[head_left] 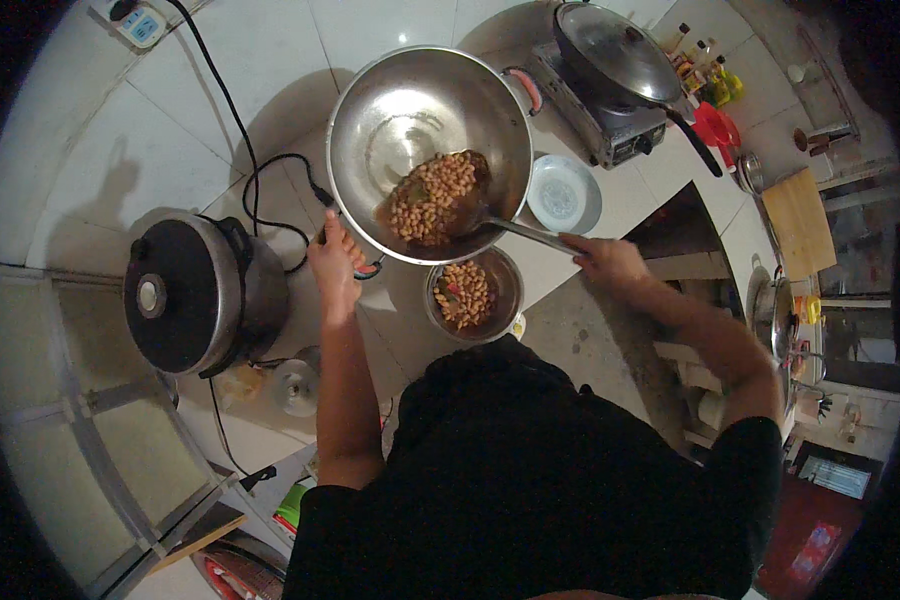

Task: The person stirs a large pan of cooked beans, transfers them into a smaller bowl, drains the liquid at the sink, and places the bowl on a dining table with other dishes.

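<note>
A wide metal wok (427, 82) is tilted towards me, with cooked beans or peanuts (431, 195) in brown liquid gathered at its near side. My left hand (337, 259) grips its red-and-black left loop handle (368, 270). In my right hand (607, 262) is the handle of a metal ladle or turner (532, 234), whose head sits among the beans and is partly hidden. Just below the wok's near rim stands a metal bowl (516, 300) holding more of the same beans (463, 294) and a red piece. The wok's other loop handle (525, 90) is free.
A pale plate (565, 193) lies right of the wok. Behind it, a lidded black pan (615, 49) sits on a portable stove (615, 139), its handle sticking out. An electric pressure cooker (195, 292) stands left, with a black cord (232, 112) running beside it. Bottles (697, 64) line the wall.
</note>
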